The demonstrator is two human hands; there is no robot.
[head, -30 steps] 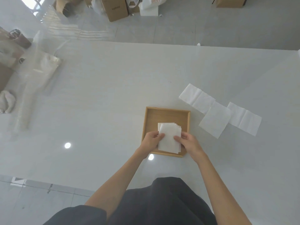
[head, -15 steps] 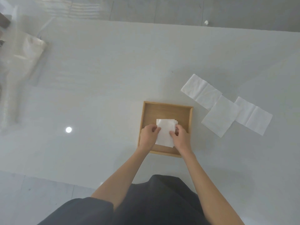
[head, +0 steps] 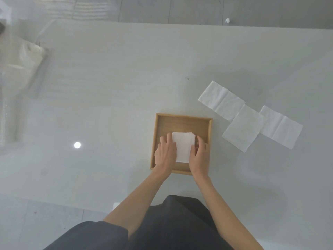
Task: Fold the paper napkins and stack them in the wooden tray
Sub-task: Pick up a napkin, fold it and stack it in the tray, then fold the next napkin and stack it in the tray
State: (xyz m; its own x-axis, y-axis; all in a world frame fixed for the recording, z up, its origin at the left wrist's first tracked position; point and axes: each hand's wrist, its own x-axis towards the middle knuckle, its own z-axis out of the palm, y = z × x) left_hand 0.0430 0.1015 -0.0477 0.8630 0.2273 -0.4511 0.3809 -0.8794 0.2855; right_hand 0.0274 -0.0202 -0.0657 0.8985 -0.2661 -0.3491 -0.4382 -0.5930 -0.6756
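Stack of folded napkins (head: 183,146) sits inside the wooden tray (head: 182,117), in its near half, leaving bare wood toward the far wall. Several layers show as offset edges at the far right corner of the stack, so the pile is not yet square.

Left hand (head: 165,153) lies flat against the stack's left side, fingers extended toward the far wall. Right hand (head: 199,156) presses the right side, fingers curled at the edge. The two hands stand apart with the stack bracketed between them; neither is closed around it. Judgement: this is squaring and seating the pile, not lifting.

Stack's long axis runs near to far, away from the person. Right hand sits close to the tray's right wall, little room there; the left hand has slightly more gap to the left wall.

Three unfolded napkins (head: 242,129) lie on the table (head: 108,87) to the right of the tray, overlapping in a diagonal row running away to the right. They are clear of the tray but near it. The right hand is the nearer one for the next pick-up, by my reading.

Table in front of the person and left of the tray is open for folding. Clear plastic wrapping (head: 21,73) at the far left, well apart.
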